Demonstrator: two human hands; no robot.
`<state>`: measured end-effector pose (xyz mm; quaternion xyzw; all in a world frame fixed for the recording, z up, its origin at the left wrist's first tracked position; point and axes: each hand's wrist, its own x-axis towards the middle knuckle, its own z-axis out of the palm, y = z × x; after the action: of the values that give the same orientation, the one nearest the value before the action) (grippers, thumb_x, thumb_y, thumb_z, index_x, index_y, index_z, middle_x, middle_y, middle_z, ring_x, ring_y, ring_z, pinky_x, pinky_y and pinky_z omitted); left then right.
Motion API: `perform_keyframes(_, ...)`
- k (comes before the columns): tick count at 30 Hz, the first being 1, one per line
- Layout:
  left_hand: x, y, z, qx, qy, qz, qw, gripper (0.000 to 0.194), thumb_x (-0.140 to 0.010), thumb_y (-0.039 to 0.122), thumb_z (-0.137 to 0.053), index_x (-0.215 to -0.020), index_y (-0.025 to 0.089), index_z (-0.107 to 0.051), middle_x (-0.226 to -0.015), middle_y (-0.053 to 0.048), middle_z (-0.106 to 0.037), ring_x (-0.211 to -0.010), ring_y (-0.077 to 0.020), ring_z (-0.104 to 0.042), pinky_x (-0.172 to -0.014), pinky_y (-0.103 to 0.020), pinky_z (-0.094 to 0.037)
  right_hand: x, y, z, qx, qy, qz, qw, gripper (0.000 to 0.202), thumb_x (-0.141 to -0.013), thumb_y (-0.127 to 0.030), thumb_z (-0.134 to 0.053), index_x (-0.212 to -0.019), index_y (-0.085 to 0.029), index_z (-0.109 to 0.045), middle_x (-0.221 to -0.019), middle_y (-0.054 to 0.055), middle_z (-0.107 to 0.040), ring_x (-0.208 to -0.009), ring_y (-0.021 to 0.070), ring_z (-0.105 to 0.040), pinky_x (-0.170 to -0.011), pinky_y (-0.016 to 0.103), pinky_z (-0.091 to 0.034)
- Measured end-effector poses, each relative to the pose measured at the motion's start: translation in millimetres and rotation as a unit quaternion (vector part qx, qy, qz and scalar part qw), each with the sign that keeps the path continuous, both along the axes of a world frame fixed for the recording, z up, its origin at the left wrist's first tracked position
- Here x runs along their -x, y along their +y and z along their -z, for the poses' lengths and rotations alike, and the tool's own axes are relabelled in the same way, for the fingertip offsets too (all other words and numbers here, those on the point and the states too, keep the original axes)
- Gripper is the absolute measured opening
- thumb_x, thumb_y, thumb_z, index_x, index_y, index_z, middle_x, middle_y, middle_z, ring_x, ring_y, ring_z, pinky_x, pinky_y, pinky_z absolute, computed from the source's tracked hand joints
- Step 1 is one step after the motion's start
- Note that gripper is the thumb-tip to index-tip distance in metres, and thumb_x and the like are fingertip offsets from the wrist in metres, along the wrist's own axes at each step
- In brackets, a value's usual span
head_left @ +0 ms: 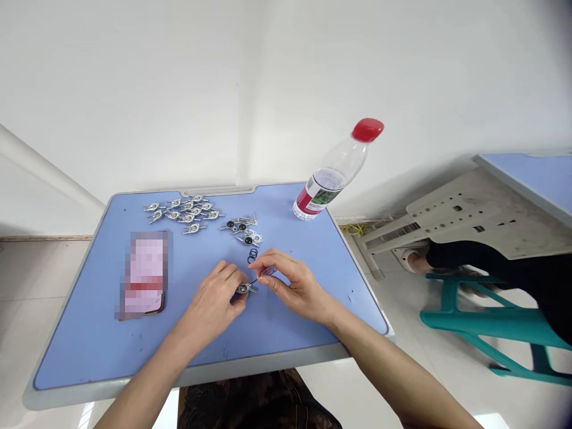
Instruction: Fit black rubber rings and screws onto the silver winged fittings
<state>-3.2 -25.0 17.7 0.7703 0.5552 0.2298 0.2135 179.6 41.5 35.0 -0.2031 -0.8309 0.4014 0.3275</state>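
My left hand is closed on a small metal part low over the blue table. My right hand pinches a small screwdriver-like tool with a purple handle, its thin shaft reaching the metal part. Just beyond my fingers lie a few black rings. Farther back is a small group of metal parts with black round pieces. Several similar metal parts are spread at the back left.
The blue table stands by a white wall. A phone, blurred, lies at the left. A bottle with a red cap stands at the back right. Beyond the right edge are a teal stool, another table and a person's leg.
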Motion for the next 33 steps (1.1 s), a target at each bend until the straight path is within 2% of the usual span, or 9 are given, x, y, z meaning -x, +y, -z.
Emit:
perform_keyframes(10, -0.2, -0.5, -1.6, 0.010, 0.007, -0.007, 1.000, 0.011, -0.082, 0.009, -0.053, -0.086, 0.019, -0.056, -0.083, -0.002, -0.059, -0.083, -0.0202, -0.052, -0.071, -0.035, -0.046, 0.6, -0.3, 2.1, -0.060, -0.018, -0.018, 0.998, 0.021, -0.094, -0.014, -0.045, -0.114, -0.017, -0.052, -0.088, 0.005, -0.060, -0.082, 0.0136, -0.056, -0.074, 0.029, -0.051)
perform_keyframes(14, -0.6, -1.0, -2.7, 0.014, 0.004, -0.005, 1.000, 0.010, -0.083, 0.009, -0.052, -0.082, 0.018, -0.055, -0.083, -0.003, -0.059, -0.083, -0.0201, -0.051, -0.072, -0.035, -0.046, 5.7, -2.3, 7.3, -0.128, -0.001, 0.025, 0.991, 0.033, -0.092, -0.014, -0.051, -0.124, -0.020, -0.045, -0.087, 0.003, -0.061, -0.076, 0.0119, -0.057, -0.070, 0.025, -0.050)
perform_keyframes(16, -0.5, -1.0, -1.9, 0.011, 0.006, -0.007, 1.000, 0.011, -0.083, 0.009, -0.051, -0.084, 0.018, -0.056, -0.084, -0.003, -0.059, -0.081, -0.0200, -0.050, -0.072, -0.035, -0.046, 8.5, -2.6, 10.0, -0.178, -0.011, 0.043, 0.983, 0.030, -0.092, -0.016, -0.051, -0.122, -0.021, -0.047, -0.083, 0.002, -0.061, -0.072, 0.0120, -0.057, -0.066, 0.025, -0.049)
perform_keyframes(19, 0.2, -0.3, 1.1, 0.003, 0.003, -0.005, 1.000, 0.015, -0.080, 0.008, -0.053, -0.090, 0.019, -0.057, -0.089, -0.004, -0.060, -0.083, -0.0208, -0.050, -0.073, -0.036, -0.046, 10.9, -1.7, 9.9, -0.222, -0.040, 0.035, 0.974, 0.029, -0.095, -0.017, -0.043, -0.124, -0.019, -0.045, -0.084, 0.005, -0.060, -0.074, 0.0144, -0.056, -0.066, 0.028, -0.049)
perform_keyframes(22, 0.8, 0.3, 4.3, -0.008, -0.005, 0.003, 1.000, 0.018, -0.079, 0.008, -0.055, -0.093, 0.019, -0.057, -0.096, -0.005, -0.061, -0.090, -0.0224, -0.052, -0.077, -0.037, -0.047, 11.8, -0.6, 6.4, -0.207, -0.032, -0.004, 0.978, 0.038, -0.095, -0.013, -0.035, -0.133, -0.016, -0.037, -0.097, 0.009, -0.061, -0.087, 0.0168, -0.056, -0.075, 0.031, -0.049)
perform_keyframes(25, 0.9, 0.3, 6.3, -0.017, -0.004, -0.003, 1.000, 0.015, -0.080, 0.009, -0.054, -0.091, 0.019, -0.056, -0.094, -0.005, -0.061, -0.090, -0.0227, -0.053, -0.076, -0.037, -0.048, 14.6, -0.3, 6.2, -0.183, -0.002, -0.029, 0.983, 0.040, -0.095, -0.010, -0.036, -0.135, -0.017, -0.037, -0.094, 0.007, -0.062, -0.087, 0.0153, -0.056, -0.076, 0.029, -0.048)
perform_keyframes(30, 0.9, 0.4, 7.4, -0.021, -0.002, -0.005, 1.000, 0.014, -0.080, 0.009, -0.054, -0.090, 0.019, -0.056, -0.095, -0.005, -0.061, -0.089, -0.0227, -0.053, -0.077, -0.038, -0.048, 20.6, 0.8, 12.2, -0.201, 0.021, 0.039, 0.979, 0.026, -0.094, -0.017, -0.047, -0.119, -0.019, -0.053, -0.075, 0.002, -0.060, -0.070, 0.0133, -0.054, -0.068, 0.027, -0.046)
perform_keyframes(33, 1.3, 1.0, 7.8, -0.019, -0.006, 0.001, 1.000, 0.014, -0.078, 0.008, -0.056, -0.087, 0.019, -0.056, -0.095, -0.005, -0.062, -0.093, -0.0232, -0.054, -0.079, -0.038, -0.048, 19.2, 2.0, 10.7, -0.201, 0.011, 0.033, 0.979, 0.028, -0.094, -0.017, -0.045, -0.121, -0.017, -0.051, -0.078, 0.004, -0.060, -0.072, 0.0141, -0.055, -0.069, 0.028, -0.047)
